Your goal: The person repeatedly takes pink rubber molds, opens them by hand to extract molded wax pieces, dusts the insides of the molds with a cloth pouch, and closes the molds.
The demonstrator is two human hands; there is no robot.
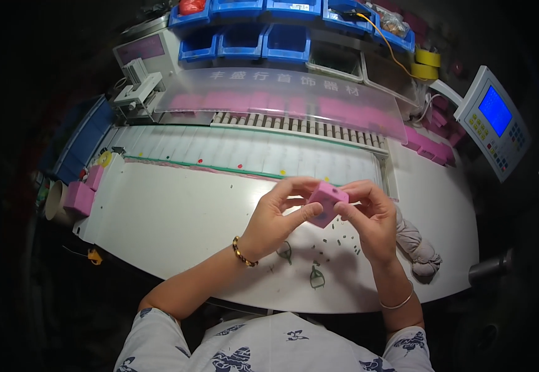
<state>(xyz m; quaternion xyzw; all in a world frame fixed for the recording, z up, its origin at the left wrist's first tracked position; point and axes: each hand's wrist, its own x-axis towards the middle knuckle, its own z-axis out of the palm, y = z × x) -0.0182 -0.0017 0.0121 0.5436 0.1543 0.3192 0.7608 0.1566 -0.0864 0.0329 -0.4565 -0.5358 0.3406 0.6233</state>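
Both of my hands hold a pink rubber mould (pixel 326 203), a small block with a dark hole in its upper face, above the white table. My left hand (pixel 275 217) grips its left side, thumb on the near face and fingers behind. On the opposite side, my right hand (pixel 373 217) pinches it between thumb and fingers. Below the hands lie two thin green looped pieces (pixel 316 278), which look like wax. Scattered around them are several small dark green bits (pixel 337 240).
A twisted grey cloth (pixel 419 249) lies right of my right hand. Beyond is a row of rollers (pixel 300 126) under a translucent cover (pixel 282 93). Blue bins (pixel 240 42) stand behind, a control panel (pixel 494 121) at right, pink blocks (pixel 79 197) at left.
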